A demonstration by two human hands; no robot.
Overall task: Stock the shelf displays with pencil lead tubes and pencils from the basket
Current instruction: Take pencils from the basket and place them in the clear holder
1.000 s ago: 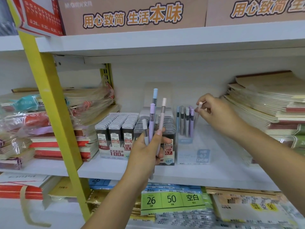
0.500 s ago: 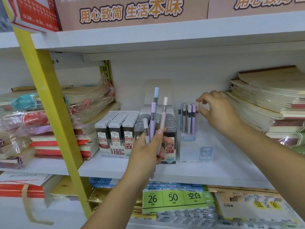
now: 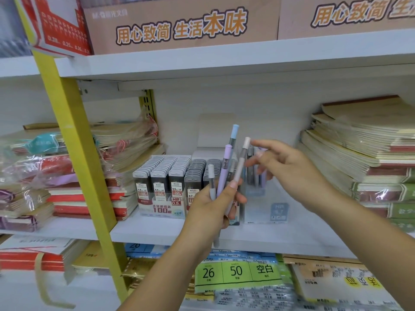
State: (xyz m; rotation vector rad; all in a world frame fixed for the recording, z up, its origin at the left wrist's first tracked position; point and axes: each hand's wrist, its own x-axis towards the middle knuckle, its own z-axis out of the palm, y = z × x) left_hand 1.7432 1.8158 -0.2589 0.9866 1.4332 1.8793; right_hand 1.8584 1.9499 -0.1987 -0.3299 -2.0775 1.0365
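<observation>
Left hand (image 3: 213,209): nearest item, raised in front of the clear stand (image 3: 266,207). Its fingers and thumb are clamped round a fan of four pencils (image 3: 224,171) (grey, purple, blue, pale pink), caps up, tips showing below the palm. Right hand (image 3: 289,169): in front of the clear stand's upper part, motion-blurred, holding nothing. Its fingers (image 3: 265,143) are straight and spread, the forefinger stretched towards the pale pink pencil's cap; whether it touches cannot be told. Clear stand: on the white shelf (image 3: 157,230), with a few standing pencils (image 3: 251,180) upright at its back, half hidden by the right hand. Lead tubes (image 3: 166,176): dark packs in tight rows in printed trays, immediately left of the clear stand. Notebooks (image 3: 370,153): a tall slanting stack right of the clear stand. Yellow post (image 3: 74,153): well left of the clear stand, with film-wrapped notebook bundles (image 3: 33,176) beyond it. Cardboard boxes (image 3: 179,25): on the board above the clear stand, printed in orange characters.
</observation>
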